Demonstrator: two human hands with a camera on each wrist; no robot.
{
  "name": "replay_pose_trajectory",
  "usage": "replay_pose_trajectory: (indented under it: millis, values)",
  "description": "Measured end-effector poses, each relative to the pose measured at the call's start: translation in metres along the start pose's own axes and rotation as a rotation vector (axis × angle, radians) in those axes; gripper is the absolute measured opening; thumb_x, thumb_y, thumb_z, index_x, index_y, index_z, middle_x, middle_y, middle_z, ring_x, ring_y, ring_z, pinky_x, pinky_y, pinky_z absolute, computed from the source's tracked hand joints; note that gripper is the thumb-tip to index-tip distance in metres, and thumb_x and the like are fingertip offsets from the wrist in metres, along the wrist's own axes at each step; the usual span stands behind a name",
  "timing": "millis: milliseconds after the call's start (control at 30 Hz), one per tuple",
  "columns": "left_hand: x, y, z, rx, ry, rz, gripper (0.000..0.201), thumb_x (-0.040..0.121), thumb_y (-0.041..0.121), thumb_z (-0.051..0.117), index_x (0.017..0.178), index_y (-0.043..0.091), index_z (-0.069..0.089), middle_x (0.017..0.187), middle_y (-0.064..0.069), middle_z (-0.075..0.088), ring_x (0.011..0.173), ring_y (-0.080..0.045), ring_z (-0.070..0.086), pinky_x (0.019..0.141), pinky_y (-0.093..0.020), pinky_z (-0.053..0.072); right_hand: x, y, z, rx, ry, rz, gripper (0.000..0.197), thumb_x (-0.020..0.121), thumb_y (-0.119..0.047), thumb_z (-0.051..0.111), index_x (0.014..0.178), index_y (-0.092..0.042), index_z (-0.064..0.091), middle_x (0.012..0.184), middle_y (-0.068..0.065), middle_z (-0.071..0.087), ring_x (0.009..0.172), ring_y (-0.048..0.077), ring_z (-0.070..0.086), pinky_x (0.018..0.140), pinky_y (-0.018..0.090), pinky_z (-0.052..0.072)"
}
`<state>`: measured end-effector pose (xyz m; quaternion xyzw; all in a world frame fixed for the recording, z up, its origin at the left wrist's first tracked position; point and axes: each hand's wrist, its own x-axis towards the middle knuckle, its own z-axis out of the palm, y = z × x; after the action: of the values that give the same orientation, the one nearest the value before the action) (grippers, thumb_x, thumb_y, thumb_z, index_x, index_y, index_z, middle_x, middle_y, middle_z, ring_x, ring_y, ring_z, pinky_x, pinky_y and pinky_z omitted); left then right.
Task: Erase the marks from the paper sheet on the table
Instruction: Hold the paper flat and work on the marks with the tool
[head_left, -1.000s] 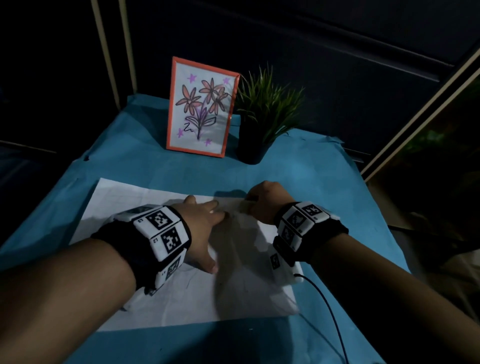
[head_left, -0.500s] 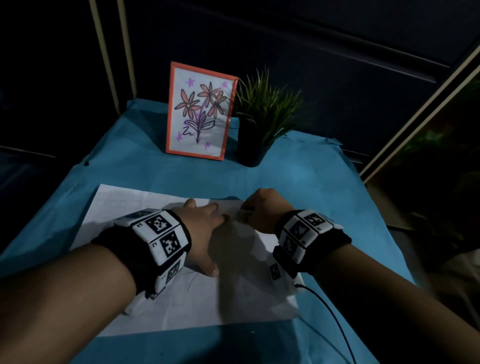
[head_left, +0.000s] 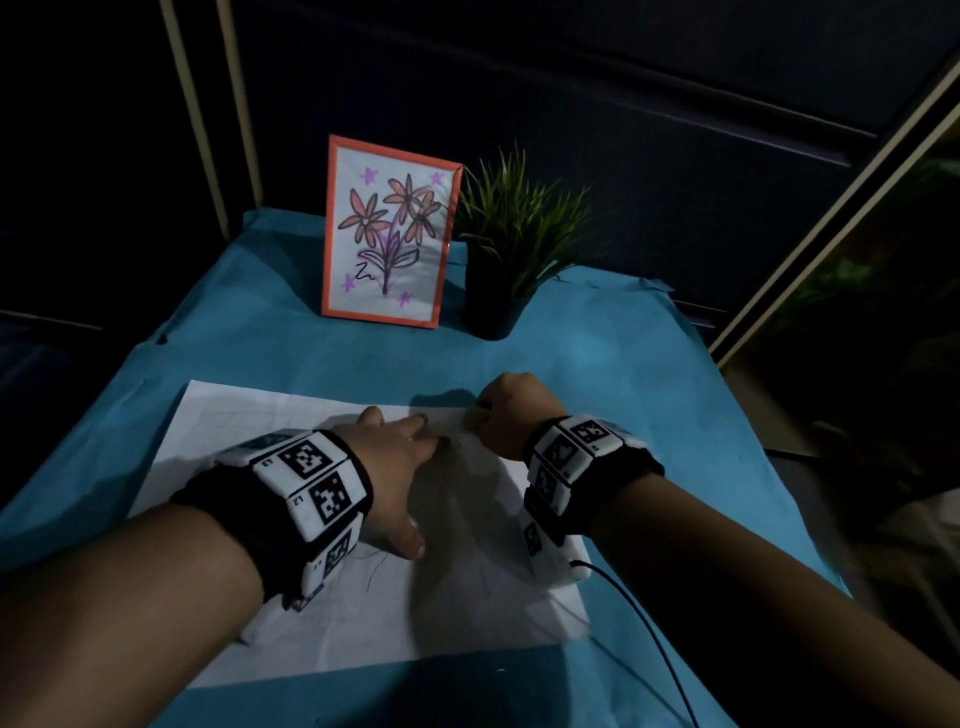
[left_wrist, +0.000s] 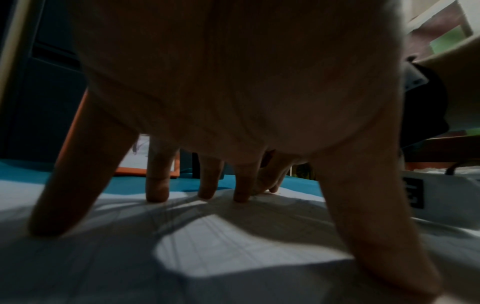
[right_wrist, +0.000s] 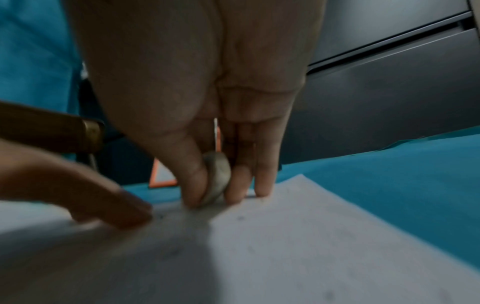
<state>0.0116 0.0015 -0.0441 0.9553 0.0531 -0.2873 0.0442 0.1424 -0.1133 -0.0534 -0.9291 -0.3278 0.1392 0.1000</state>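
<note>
A white paper sheet (head_left: 291, 426) lies on the blue-covered table, with faint pencil lines (head_left: 376, 566) near its middle. My left hand (head_left: 400, 467) is spread flat on the sheet, its fingertips (left_wrist: 155, 195) pressing the paper down. My right hand (head_left: 506, 415) is at the sheet's far edge, just right of the left fingertips. It pinches a small grey-white eraser (right_wrist: 218, 176) between thumb and fingers, and the eraser's lower end touches the paper (right_wrist: 324, 236).
An orange-framed flower drawing (head_left: 387, 231) stands at the back of the table, with a potted green plant (head_left: 511, 249) to its right. The blue table cover (head_left: 649, 395) extends around the sheet. A black cable (head_left: 654, 639) trails from my right wrist.
My right hand with the eraser has shifted slightly back and forth along the sheet's far edge. The left hand has stayed pressed on the paper.
</note>
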Motion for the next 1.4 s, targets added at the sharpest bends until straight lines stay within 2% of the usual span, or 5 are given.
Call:
replay_pose_trajectory:
  millis: [133,667,833,1000,1400]
  values:
    - [-0.001,-0.001,-0.001,-0.004,-0.01,0.001,0.112,0.067,0.069,0.07,0.153,0.033,0.008,0.161,0.007,-0.002,0.143,-0.03,0.011,0.112,-0.048,0.031,-0.007,-0.001,0.0,-0.005,-0.057,-0.054,0.027,0.086,-0.025,0.058,0.104,-0.008,0.07,0.108,0.012,0.066,0.1,0.029,0.061,0.081,0.031,0.051]
    - [-0.001,0.001,-0.002,0.029,0.017,0.003,0.108,0.069,0.066,0.069,0.153,0.028,0.012,0.161,0.007,0.002,0.139,-0.028,0.018,0.106,-0.041,0.037,0.005,-0.008,0.0,-0.057,0.007,0.03,0.026,0.086,-0.026,0.054,0.096,-0.005,0.065,0.103,0.016,0.063,0.095,0.034,0.06,0.067,0.025,0.04]
    - [-0.002,0.0,-0.001,0.016,0.019,0.02,0.11,0.067,0.069,0.069,0.153,0.032,0.011,0.161,0.006,0.002,0.14,-0.029,0.017,0.108,-0.045,0.035,-0.005,-0.003,-0.003,-0.029,-0.091,-0.047,0.025,0.086,-0.025,0.059,0.1,-0.008,0.07,0.108,0.012,0.066,0.098,0.028,0.06,0.085,0.032,0.05]
    - [0.0,-0.001,0.0,0.023,0.018,0.01,0.108,0.068,0.068,0.068,0.152,0.029,0.012,0.161,0.006,0.0,0.14,-0.028,0.017,0.107,-0.044,0.036,0.0,-0.008,-0.004,-0.008,-0.011,0.031,0.023,0.083,-0.023,0.058,0.097,-0.009,0.068,0.106,0.014,0.065,0.095,0.032,0.061,0.072,0.028,0.047]
    - [-0.009,-0.006,0.008,-0.075,0.091,0.005,0.113,0.064,0.073,0.068,0.151,0.025,0.015,0.156,-0.001,0.014,0.142,-0.023,0.021,0.115,-0.042,0.028,-0.018,-0.008,-0.01,0.0,-0.043,-0.008,0.029,0.084,-0.026,0.064,0.107,-0.009,0.071,0.113,0.011,0.066,0.104,0.029,0.061,0.089,0.033,0.051]
